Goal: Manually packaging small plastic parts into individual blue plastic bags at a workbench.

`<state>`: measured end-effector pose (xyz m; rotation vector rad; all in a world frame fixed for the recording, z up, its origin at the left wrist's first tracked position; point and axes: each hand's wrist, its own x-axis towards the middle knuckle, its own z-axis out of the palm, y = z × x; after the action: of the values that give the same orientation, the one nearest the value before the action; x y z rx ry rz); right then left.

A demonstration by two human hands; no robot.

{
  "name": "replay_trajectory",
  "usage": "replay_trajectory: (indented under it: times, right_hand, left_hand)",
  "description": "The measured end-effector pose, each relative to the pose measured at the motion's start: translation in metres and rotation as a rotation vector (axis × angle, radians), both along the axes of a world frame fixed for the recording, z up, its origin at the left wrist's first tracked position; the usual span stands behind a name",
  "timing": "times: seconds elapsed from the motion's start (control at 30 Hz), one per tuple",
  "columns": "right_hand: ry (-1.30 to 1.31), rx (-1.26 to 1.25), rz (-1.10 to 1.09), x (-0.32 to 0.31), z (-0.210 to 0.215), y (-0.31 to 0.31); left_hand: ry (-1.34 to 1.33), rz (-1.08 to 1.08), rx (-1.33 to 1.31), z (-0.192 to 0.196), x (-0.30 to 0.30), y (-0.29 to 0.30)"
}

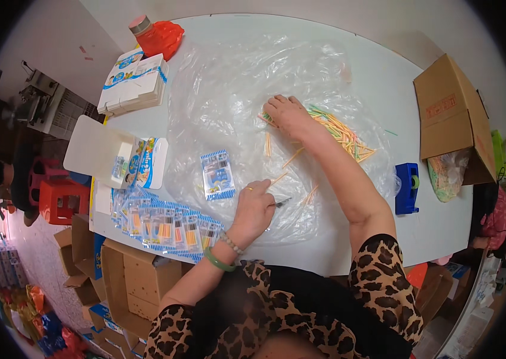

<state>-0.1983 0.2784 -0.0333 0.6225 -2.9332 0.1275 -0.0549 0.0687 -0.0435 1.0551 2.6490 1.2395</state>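
Observation:
My left hand point(255, 206) is closed at the near middle of the table, with pale thin sticks point(279, 178) poking out from its fingertips. A small dark metal tool point(283, 202) shows beside the same hand; I cannot tell if it is gripped. Farther off, my right hand point(289, 116) curls its fingers over thin sticks at the left end of a loose pile of yellow, green and pink sticks point(344, 134). A few sticks point(268, 145) lie apart just below it. Left of my left hand rests a blue-and-white printed packet point(218, 175).
Clear plastic sheeting point(223, 90) covers the table's middle. Filled stick packets point(169, 227) overlap along the near left edge, beside an open white-and-blue box point(121, 158). Flat cartons point(133, 84) and a red bag point(166, 39) stand far left; a blue tape dispenser point(407, 188) and cardboard box point(453, 116) sit right.

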Motion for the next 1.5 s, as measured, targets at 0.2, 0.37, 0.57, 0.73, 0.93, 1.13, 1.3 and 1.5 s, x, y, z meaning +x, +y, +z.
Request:
replay_trajectory:
  times: [0.2, 0.37, 0.57, 0.73, 0.93, 1.13, 1.3, 1.5]
  right_hand:
    - [0.012, 0.074, 0.013, -0.004, 0.006, -0.001]
    - [0.025, 0.080, -0.048, -0.015, -0.006, 0.002]
    - [-0.073, -0.173, -0.195, -0.003, 0.011, 0.020]
    - [-0.384, -1.338, -0.357, 0.061, 0.029, 0.037]
    - [-0.729, -1.564, -0.302, 0.141, 0.033, -0.011]
    - [-0.401, -1.257, -0.108, 0.165, -0.008, -0.059]
    - [-0.389, -1.503, -0.081, 0.187, -0.027, -0.060]
    - [-0.426, -1.357, -0.252, 0.185, -0.027, -0.065]
  left_hand:
    - [-0.101, 0.035, 0.037, -0.005, -0.007, -0.001]
    - [-0.132, 0.040, 0.002, -0.008, -0.004, 0.000]
    - [-0.157, 0.059, 0.020, -0.014, -0.001, -0.002]
    - [-0.112, 0.097, 0.179, -0.016, -0.002, -0.005]
    - [-1.019, 0.293, 0.701, 0.041, -0.001, -0.006]
    - [-0.174, -0.144, 0.299, 0.059, -0.004, -0.011]
    - [-0.333, -0.087, 0.406, 0.040, 0.017, 0.005]
    - [-0.435, -0.027, 0.630, 0.029, 0.019, -0.009]
